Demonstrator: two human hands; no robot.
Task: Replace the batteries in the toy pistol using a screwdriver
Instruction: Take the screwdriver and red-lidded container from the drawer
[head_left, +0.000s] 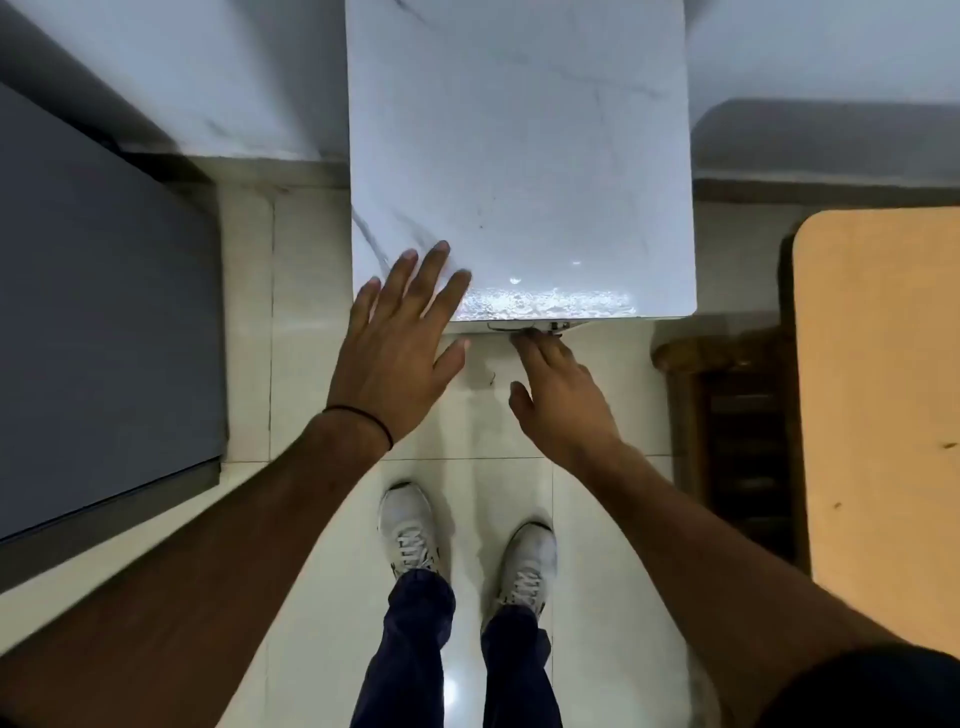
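No toy pistol, batteries or screwdriver show in this view. A white marble-patterned cabinet top (524, 156) stands in front of me. My left hand (400, 338) lies flat with spread straight fingers on its near left corner. My right hand (558, 395) reaches under the front edge, its fingertips at a small metal handle (511, 326) just below the top. The fingers there are partly hidden by the edge, so whether they hook the handle is unclear.
A dark grey surface (104, 312) fills the left side. A tan wooden tabletop (883, 389) and a dark wooden chair (737, 431) stand at the right. My white shoes (410, 530) stand on the pale tiled floor below.
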